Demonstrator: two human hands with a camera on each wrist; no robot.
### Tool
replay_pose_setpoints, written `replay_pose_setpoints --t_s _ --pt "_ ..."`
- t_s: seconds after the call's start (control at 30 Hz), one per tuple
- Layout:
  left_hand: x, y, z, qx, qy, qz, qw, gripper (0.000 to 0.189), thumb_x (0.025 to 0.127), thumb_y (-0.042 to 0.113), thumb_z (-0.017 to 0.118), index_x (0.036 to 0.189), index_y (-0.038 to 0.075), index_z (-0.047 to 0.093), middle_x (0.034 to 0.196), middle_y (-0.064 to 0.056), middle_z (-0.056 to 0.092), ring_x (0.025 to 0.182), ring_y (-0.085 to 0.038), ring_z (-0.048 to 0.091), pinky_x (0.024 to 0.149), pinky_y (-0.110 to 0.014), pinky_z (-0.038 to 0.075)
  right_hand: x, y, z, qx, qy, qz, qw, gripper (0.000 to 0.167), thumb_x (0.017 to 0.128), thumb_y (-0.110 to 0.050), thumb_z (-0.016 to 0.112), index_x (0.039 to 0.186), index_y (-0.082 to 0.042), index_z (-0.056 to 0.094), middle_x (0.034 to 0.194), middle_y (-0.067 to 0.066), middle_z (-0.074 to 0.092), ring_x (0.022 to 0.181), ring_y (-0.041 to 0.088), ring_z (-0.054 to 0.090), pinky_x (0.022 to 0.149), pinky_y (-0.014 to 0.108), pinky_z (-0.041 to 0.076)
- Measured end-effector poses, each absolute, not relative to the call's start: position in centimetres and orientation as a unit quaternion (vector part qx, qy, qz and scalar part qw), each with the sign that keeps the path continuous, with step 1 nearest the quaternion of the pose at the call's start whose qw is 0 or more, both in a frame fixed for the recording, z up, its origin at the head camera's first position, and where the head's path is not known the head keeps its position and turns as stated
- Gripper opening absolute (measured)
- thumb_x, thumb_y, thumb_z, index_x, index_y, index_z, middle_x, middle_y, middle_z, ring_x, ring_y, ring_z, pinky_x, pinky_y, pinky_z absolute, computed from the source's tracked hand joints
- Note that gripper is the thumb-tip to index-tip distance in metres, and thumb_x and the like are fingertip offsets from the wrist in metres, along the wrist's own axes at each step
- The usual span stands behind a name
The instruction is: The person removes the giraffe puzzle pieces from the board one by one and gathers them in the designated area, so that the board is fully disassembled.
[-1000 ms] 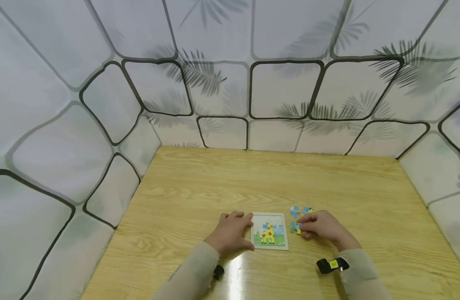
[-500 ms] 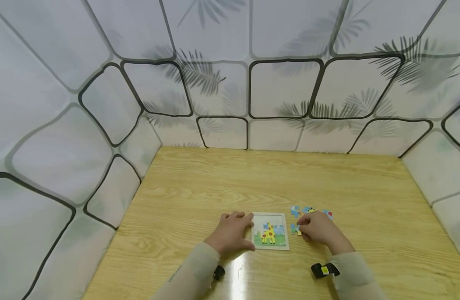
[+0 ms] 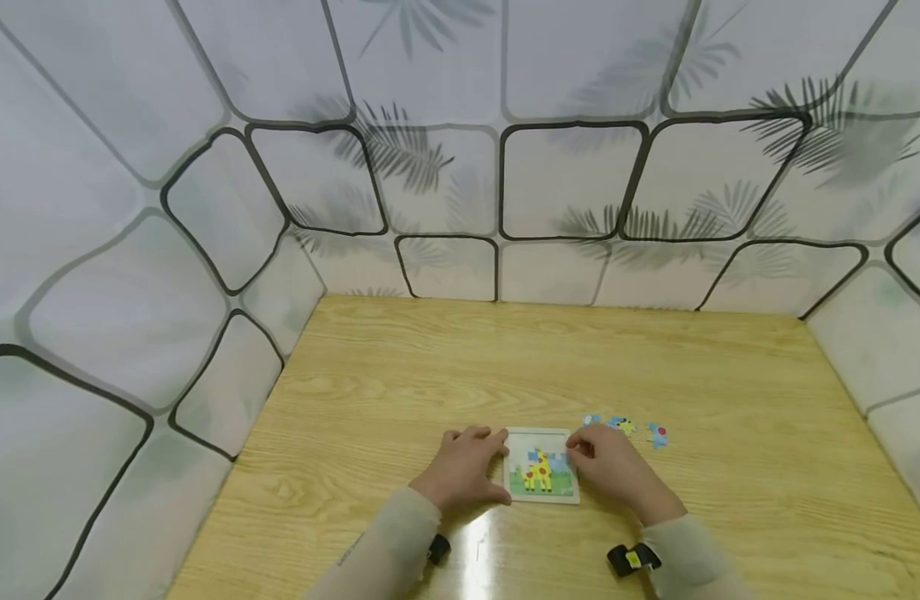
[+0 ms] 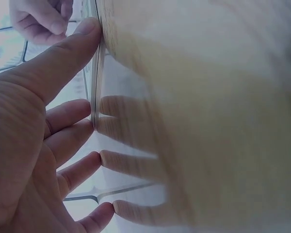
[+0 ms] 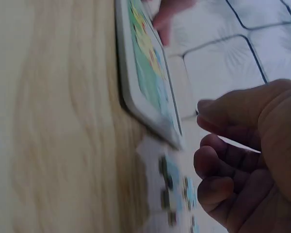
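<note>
A square, white-rimmed giraffe jigsaw puzzle (image 3: pixel 543 500) lies on the table between the hands. In its tray are a yellow giraffe, green ground and some blue parts; the upper left is pale. My left hand (image 3: pixel 463 468) rests beside the tray, thumb and fingertips spread along its left edge. My right hand (image 3: pixel 617 471) is at the tray's right edge, fingers curled and thumb drawn close to them. In the right wrist view, the right hand (image 5: pixel 252 155) shows no piece, but the thumb hides the index fingertip. Loose puzzle pieces (image 3: pixel 658 434) lie behind the right hand.
The puzzle lies on a wood-grain table (image 3: pixel 400 358). Pale fabric walls (image 3: pixel 445 183) with dark outlines and leaf prints stand behind it and at the sides. A black wrist strap (image 3: pixel 632 559) with a yellow tag is on the right sleeve.
My right hand has moved left from the loose pieces to the tray's right edge, uncovering a blue piece with a red dot. My left hand stays at the tray's left edge.
</note>
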State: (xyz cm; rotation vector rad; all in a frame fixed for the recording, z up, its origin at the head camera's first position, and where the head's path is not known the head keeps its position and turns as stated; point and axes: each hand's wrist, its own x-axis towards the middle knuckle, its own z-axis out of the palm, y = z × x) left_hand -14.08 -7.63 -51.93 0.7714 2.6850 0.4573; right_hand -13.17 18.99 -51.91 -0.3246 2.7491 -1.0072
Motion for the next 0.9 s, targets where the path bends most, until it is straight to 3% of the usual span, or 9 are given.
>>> replay_pose_setpoints --t_s 0.3,0.57,0.9 --pt "-14.1 -7.7 -51.9 0.272 0.938 0.154 0.148 0.087 0.076 0.06 0.079 0.149 0.021 0.051 0.145 0.008 0.056 0.141 -0.023 0.041 0.109 -0.052 0.031 -13.1 15.8 -51.8 -0.2 0.933 -0.274 0.116 0.041 0.088 -0.016 0.075 0.124 0.001 0.068 0.093 0.0 0.053 0.072 0.011 0.043 0.064 0.027 0.04" --pt "-14.1 -7.7 -51.7 0.273 0.938 0.153 0.15 0.085 0.076 0.058 0.08 0.147 0.021 0.053 0.146 0.007 0.056 0.14 -0.023 0.041 0.108 -0.052 0.031 -13.1 14.9 -51.8 -0.161 0.939 -0.271 0.135 0.04 0.086 -0.015 0.076 0.123 -0.002 0.067 0.095 0.0 0.054 0.078 0.012 0.048 0.077 0.037 0.049" --pt "-14.1 -7.7 -51.7 0.271 0.938 0.153 0.151 0.087 0.076 0.058 0.081 0.149 0.02 0.051 0.143 0.011 0.058 0.141 -0.022 0.041 0.107 -0.052 0.031 -13.8 14.7 -51.8 -0.138 0.932 -0.296 0.157 0.03 0.086 -0.009 0.074 0.115 -0.006 0.067 0.092 0.001 0.053 0.079 0.016 0.049 0.076 0.038 0.047"
